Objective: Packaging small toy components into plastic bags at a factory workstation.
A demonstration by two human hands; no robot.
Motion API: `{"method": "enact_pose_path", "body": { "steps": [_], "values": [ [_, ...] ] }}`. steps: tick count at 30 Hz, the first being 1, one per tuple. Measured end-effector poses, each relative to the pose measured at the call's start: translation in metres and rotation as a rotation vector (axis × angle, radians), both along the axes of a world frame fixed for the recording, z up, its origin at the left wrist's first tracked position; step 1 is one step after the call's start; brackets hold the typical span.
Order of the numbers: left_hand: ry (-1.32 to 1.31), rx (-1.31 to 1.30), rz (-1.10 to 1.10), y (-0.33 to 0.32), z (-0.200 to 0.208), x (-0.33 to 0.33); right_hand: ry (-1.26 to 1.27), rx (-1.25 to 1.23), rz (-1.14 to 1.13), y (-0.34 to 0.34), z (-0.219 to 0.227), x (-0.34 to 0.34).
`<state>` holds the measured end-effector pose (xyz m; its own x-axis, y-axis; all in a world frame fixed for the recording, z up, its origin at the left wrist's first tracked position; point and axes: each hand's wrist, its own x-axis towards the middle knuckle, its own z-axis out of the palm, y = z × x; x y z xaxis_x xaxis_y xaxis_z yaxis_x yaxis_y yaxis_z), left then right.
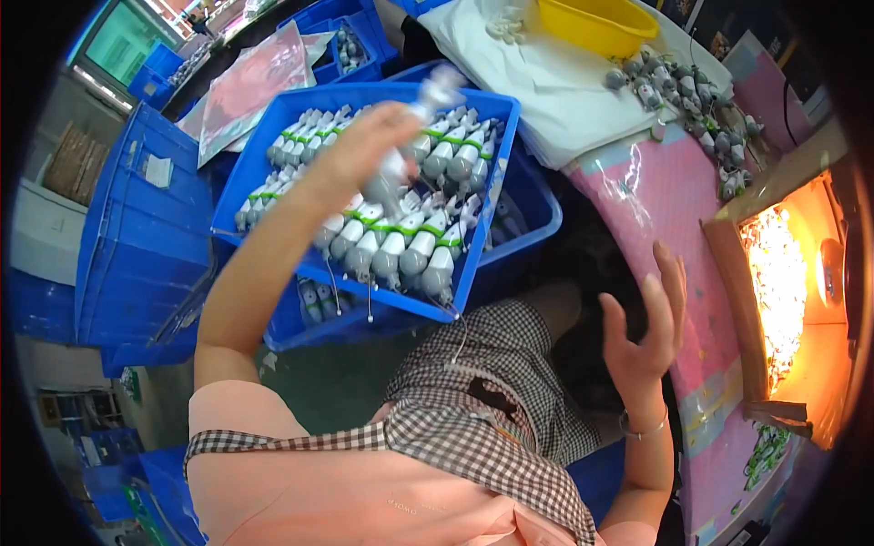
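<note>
Left fingers point(399, 124) clamped on blurred grey-white pieces point(441, 90) above blue tray point(492, 211); right fingers point(657, 308) spread.

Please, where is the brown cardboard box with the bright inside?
The brown cardboard box is at the head view's right side, on the pink-covered table, right of the person's right hand.

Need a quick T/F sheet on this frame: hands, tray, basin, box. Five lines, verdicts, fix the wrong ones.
1. The left hand holds a blurred grey-and-white item over the blue tray. True.
2. The right hand is clenched in a fist. False: its fingers are spread and it holds nothing.
3. The yellow basin sits on white sheeting. True.
4. The blue tray is empty. False: rows of grey-and-white pieces lie in it.
5. The cardboard box is at the person's left. False: right.
</note>
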<state>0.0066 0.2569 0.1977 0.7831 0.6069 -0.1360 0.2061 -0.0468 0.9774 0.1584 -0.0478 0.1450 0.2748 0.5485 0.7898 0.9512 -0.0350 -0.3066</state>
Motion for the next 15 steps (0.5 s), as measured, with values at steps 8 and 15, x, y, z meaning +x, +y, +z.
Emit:
{"method": "enact_pose_path", "body": {
  "steps": [8, 15],
  "values": [
    [0.301, 0.394, 0.19, 0.16, -0.154, 0.025, 0.474, -0.078, -0.175, 0.006, -0.034, 0.084],
    [0.25, 0.815, 0.143, 0.136, -0.171, 0.039, 0.144, 0.045, -0.492, 0.109, -0.065, 0.272]
  ]
}}
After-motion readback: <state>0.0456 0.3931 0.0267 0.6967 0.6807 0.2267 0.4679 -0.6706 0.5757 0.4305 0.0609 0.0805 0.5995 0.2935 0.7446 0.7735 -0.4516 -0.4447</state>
